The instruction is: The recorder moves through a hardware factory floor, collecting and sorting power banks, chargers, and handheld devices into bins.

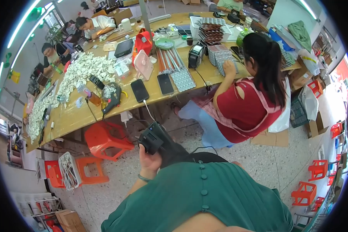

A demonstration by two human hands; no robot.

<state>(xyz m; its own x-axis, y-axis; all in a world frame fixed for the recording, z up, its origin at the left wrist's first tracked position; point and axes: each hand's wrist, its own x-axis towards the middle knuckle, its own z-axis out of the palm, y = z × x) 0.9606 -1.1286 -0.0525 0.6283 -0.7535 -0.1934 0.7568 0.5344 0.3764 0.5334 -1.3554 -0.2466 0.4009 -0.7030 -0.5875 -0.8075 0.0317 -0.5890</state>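
We see our left hand [148, 160] raised in front of the green dress [205, 197], fingers wrapped around a small black device [154, 138]. The device sits above the palm, its top poking out past the fingers, with a dark cable [199, 148] trailing to the right. It may be a charger or a tool body; the view is too small to tell. Beyond it stand an orange stool [106, 139] and the long wooden table [71, 116]. Our right hand is hidden below the dress, so its grip cannot be told.
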